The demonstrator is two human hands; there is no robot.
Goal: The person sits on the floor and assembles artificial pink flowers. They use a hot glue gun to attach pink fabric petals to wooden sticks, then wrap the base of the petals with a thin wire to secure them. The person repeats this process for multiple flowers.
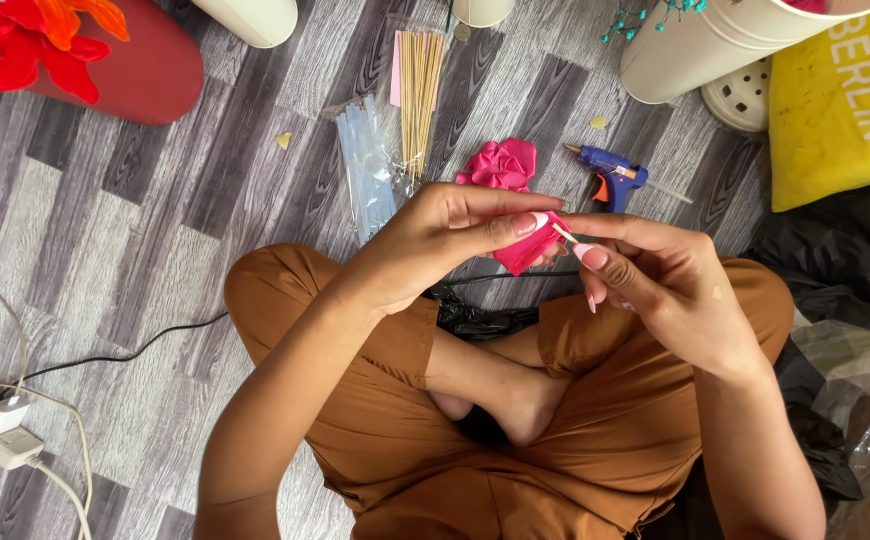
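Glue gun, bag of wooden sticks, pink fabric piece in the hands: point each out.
glue gun (pixel 610 176), head view, blue body.
bag of wooden sticks (pixel 419 95), head view, middle of the sticks.
pink fabric piece (pixel 527 250), head view, lower fold below the fingers.

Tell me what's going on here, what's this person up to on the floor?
A person sits cross-legged on a grey wood-pattern floor, pinching a folded pink ribbon piece in the left hand while the right hand holds a thin wooden stick against it. Just beyond the hands lie a finished pink ribbon rose, a blue glue gun, a bag of clear glue sticks and a packet of wooden skewers.
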